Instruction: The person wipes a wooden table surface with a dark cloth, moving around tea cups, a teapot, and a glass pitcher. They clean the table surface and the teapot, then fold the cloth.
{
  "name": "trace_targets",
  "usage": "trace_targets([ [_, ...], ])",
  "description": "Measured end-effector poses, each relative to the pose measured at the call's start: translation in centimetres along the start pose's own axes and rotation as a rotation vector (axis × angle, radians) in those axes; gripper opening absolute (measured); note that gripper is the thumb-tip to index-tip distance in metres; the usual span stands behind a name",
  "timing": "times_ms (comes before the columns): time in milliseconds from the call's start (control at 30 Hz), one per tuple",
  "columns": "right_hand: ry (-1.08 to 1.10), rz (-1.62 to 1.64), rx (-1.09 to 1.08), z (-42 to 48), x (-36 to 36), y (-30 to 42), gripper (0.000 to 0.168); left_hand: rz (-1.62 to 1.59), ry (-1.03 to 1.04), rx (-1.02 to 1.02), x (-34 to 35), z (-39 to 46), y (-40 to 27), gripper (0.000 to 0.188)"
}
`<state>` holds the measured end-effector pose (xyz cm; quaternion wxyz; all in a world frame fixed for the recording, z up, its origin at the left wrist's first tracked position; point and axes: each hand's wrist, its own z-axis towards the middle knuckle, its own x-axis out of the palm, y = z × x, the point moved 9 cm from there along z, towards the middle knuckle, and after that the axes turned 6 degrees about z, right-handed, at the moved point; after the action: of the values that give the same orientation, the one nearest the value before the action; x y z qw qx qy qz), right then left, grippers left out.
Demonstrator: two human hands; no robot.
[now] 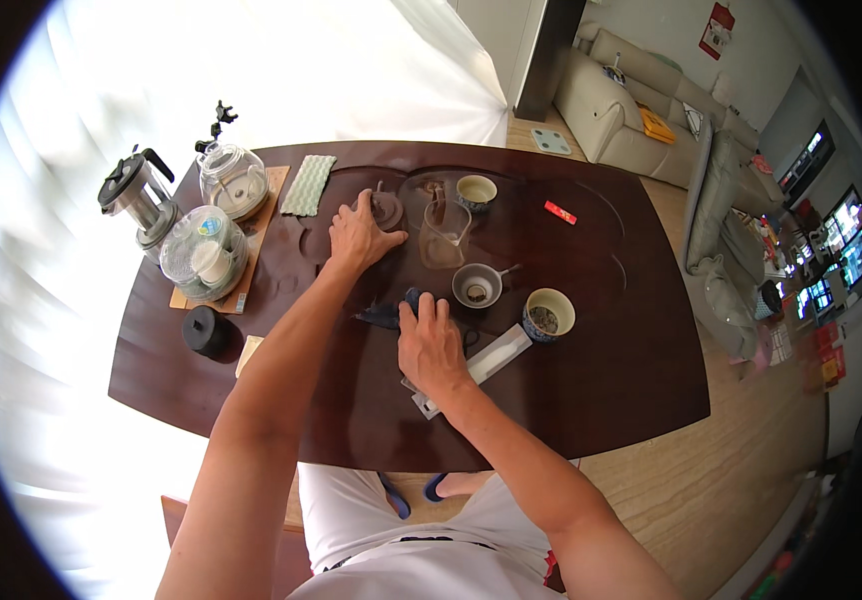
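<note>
My left hand (357, 234) is at the brown clay teapot (388, 210), fingers spread along its left side and thumb across its near side. Whether it grips the teapot cannot be made out. My right hand (431, 345) presses a dark blue cloth (382, 316) on the dark wooden table (596, 382). Under and beside that hand lies a long white tool in a clear plastic tray (498, 356), partly covered, with a dark scissors handle (470, 339) showing. Close by stand a glass pitcher (444, 244), a grey handled strainer (477, 286) and a patterned cup holding dark tea leaves (547, 316).
Another cup (476, 193) stands at the far side near a red packet (560, 212). On the left, a wooden board (251, 262) carries a glass kettle (232, 184) and a lidded clear container (204, 255). A metal-and-glass pot (142, 199), black canister (206, 331) and pale green cloth (309, 185) are nearby.
</note>
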<state>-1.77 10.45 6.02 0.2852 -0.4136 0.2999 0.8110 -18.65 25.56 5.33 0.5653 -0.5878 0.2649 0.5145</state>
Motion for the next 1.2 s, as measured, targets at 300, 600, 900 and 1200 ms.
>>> trace_targets([
  [300,0.0,0.078,0.025,0.0,0.0,-0.2,0.037,-0.146,-0.008,0.017,-2.8,-1.1,0.4,0.105],
  [600,-0.06,0.061,-0.003,-0.3,0.0,-0.5,0.034,-0.297,-0.027,0.168,-8.0,-11.6,0.0,0.103],
  [900,-0.107,0.112,-0.029,-0.3,-0.2,-0.8,0.025,-0.317,-0.045,0.05,-7.7,-19.0,2.8,0.104],
  [1200,-0.051,0.446,0.132,0.7,-0.8,-4.6,0.03,-0.256,-0.096,0.102,-8.6,-21.0,4.6,0.105],
])
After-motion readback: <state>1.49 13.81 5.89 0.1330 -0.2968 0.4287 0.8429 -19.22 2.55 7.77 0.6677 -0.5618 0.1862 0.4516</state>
